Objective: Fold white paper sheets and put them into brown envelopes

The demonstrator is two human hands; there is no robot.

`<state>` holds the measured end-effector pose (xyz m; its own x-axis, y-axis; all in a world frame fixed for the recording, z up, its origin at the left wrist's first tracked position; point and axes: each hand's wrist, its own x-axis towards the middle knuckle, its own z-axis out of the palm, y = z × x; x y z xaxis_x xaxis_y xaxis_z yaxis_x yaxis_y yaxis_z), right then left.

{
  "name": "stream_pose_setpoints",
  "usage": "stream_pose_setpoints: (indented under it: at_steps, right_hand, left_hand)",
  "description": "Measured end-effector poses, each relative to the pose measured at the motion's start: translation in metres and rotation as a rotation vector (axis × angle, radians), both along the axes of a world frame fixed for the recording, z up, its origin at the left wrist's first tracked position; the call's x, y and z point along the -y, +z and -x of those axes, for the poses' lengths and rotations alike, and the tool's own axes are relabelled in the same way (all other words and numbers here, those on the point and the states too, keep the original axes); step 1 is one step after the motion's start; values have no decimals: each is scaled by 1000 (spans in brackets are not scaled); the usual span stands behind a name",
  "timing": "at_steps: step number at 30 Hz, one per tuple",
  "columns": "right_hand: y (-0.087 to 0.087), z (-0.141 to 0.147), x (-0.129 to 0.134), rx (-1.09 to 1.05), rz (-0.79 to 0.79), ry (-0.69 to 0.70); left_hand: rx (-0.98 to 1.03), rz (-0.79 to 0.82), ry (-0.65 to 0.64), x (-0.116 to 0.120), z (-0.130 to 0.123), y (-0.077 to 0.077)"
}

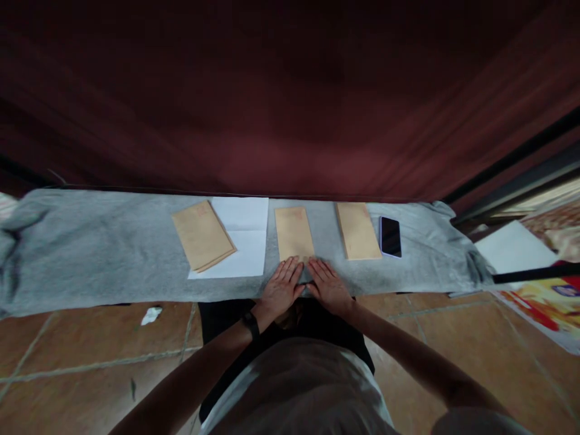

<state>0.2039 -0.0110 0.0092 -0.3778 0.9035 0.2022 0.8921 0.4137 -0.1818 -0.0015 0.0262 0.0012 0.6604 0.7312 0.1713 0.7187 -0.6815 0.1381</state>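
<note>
A single brown envelope (294, 232) lies in front of me on the grey cloth, its near end under my fingers. My left hand (281, 287) rests flat on that near end, fingers stretched out, with a dark band on the wrist. Beside it, my right hand (330, 287) lies flat too, its fingertips at the envelope's near right corner. The two thumbs come close together at the cloth's front edge. Neither hand grips anything. What lies directly beneath the fingers is hidden.
Left of the envelope, several brown envelopes (202, 235) overlap white paper (247, 248) with a crease. A stack of brown envelopes (359, 232) and a phone (390, 237) lie to the right. The grey cloth (113, 254) covers a narrow surface backed by a dark red panel (290, 139).
</note>
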Motion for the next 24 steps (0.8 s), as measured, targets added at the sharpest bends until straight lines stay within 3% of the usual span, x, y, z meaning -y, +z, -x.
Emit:
stream_pose_setpoints:
  at_steps: [5, 10, 16, 24]
  right_hand:
    - [-1, 5, 1, -4, -3, 43]
    - [3, -7, 3, -1, 10, 38]
    - [9, -9, -2, -4, 19, 60]
    - [-8, 12, -3, -23, -17, 21]
  left_hand:
    - [12, -28, -3, -2, 2, -1]
    - [-5, -39, -45, -3, 8, 2]
    - [-25, -57, 1, 0, 21, 2]
    - [-13, -55, 61, 6, 16, 4]
